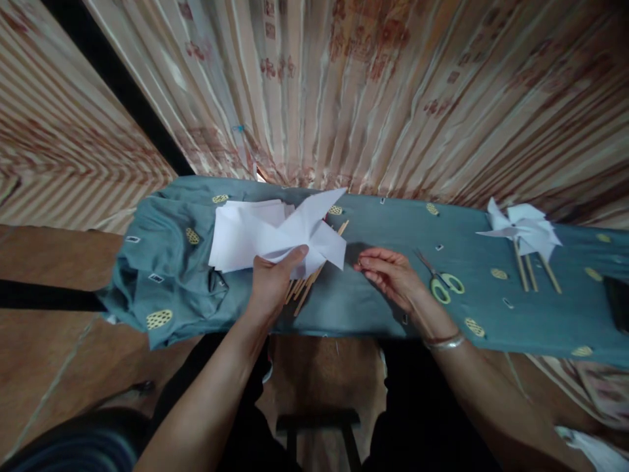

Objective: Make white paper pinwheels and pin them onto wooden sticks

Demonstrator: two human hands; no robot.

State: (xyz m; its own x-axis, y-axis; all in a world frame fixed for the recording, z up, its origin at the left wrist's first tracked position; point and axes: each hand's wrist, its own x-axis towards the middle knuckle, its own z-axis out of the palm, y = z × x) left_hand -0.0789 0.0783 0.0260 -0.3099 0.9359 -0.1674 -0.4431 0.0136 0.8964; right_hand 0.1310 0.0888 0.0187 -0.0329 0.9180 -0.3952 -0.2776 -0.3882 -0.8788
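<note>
A white paper pinwheel [322, 239] is pinched in my left hand [275, 278], its thumb pressed on the folded paper near the middle. Beneath it lie several thin wooden sticks [305, 292], partly hidden by the paper. A stack of white paper sheets [236, 236] sits just left of the pinwheel. To the right, my right hand [390, 272] is apart from the paper, its thumb and index fingertips pinched together. Whatever they hold is too small to name. Scissors [445, 285] with pale green handles lie right of that hand.
Finished-looking white pinwheels [525, 226] on wooden sticks lie toward the right of the narrow table with its green patterned cloth [383, 226]. A dark object [616, 301] is at the right edge. A pleated curtain [314, 98] hangs behind the table; a dark stool [319, 419] stands below.
</note>
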